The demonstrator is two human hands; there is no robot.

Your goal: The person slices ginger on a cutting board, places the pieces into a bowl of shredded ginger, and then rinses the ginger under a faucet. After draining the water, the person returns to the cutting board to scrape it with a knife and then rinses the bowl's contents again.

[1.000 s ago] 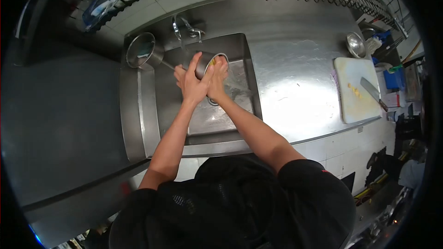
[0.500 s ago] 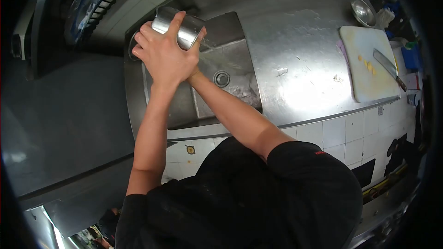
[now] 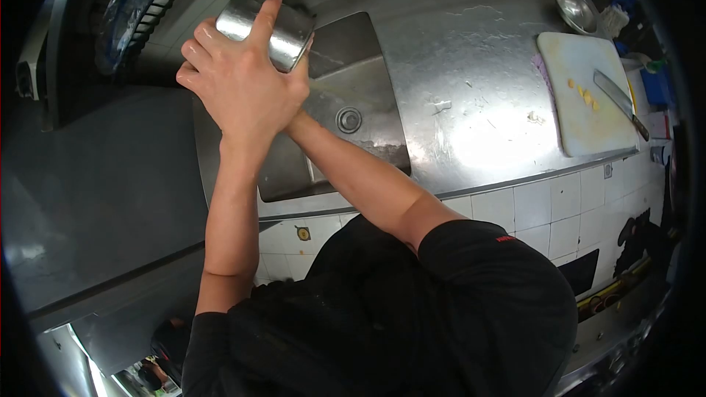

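Currently I'm gripping the steel pot point(image 3: 239, 15) w/ my L hand point(image 3: 243, 88), fingers spreading; it's tilting just beyond, over the sink's point(image 3: 368, 88) far-left end, long axis running far left to near right. R hand's hiding behind L; can't tell its grip.

No Readable Lettering at the Sink

No word, number, brand or sign can be read. Small red lettering stands on the right black sleeve point(image 3: 478, 250) of the person wearing the camera, near the shoulder, but it is too small and blurred to make out. On the red-and-white item point(image 3: 660, 125) at the far right edge, just below a blue container point(image 3: 657, 87), any print is too small to tell. The clear and blue plastic wrapping point(image 3: 132, 11) at the upper left is too blurred for any print on it to be read.
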